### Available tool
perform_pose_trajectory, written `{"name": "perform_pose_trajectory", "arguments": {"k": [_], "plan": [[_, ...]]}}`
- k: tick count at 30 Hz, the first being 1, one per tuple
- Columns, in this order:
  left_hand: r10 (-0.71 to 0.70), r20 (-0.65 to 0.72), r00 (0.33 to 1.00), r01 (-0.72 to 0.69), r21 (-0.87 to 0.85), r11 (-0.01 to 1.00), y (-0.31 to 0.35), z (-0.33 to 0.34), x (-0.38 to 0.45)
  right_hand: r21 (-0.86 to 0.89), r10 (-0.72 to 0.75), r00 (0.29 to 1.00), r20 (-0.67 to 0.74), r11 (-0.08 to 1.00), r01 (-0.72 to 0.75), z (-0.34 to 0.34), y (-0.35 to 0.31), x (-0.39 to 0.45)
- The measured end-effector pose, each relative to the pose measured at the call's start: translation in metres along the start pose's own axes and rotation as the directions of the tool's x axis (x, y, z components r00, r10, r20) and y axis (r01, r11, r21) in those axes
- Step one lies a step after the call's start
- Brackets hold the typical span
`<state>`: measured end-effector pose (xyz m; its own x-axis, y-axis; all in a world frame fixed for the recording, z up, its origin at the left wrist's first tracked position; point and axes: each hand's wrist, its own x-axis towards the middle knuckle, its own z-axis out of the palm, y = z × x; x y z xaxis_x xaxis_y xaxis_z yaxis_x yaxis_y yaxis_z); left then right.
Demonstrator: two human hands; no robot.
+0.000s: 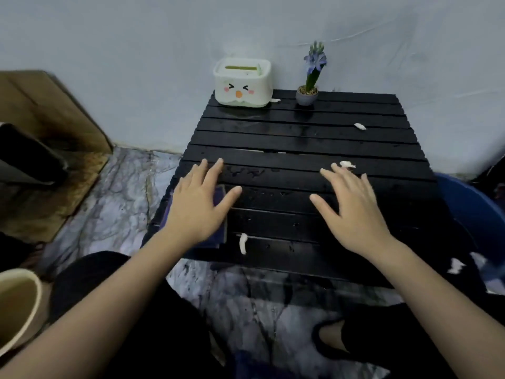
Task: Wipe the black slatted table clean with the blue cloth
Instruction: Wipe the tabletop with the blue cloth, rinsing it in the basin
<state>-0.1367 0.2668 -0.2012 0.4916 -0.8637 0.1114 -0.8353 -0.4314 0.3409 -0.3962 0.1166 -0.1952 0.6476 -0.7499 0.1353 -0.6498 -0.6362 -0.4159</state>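
Observation:
The black slatted table [300, 138] stands against the wall, its slats wet with small drops. A folded blue cloth [220, 194] lies flat at the table's near left corner, mostly hidden under my left hand [199, 203], which hovers over or rests on it with fingers spread. My right hand [352, 206] is spread flat over the near right part of the table and holds nothing. White paper scraps lie on the slats: one by my right fingertips [346, 164], one near the front edge [242, 243], one at the far right [360, 126].
A white tissue box with a cartoon face [241, 83] and a small potted purple flower [310, 86] stand at the table's far edge. A blue basin [475, 212] sits right of the table, a cream bin [16, 307] at near left. My knees are below.

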Motion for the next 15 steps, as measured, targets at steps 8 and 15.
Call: {"name": "perform_pose_trajectory", "arguments": {"k": [8,15], "plan": [[-0.125,0.038,0.991,0.114,0.220,0.969,-0.022,0.031,-0.053,-0.233,0.030,0.967,0.253,0.972,0.031,0.022,0.025,-0.063],[-0.089,0.122,0.988,0.057,0.248,0.967,-0.005,0.037,-0.044,-0.265,0.020,0.975,0.221,0.963,0.041,0.025,0.026,-0.065]]}}
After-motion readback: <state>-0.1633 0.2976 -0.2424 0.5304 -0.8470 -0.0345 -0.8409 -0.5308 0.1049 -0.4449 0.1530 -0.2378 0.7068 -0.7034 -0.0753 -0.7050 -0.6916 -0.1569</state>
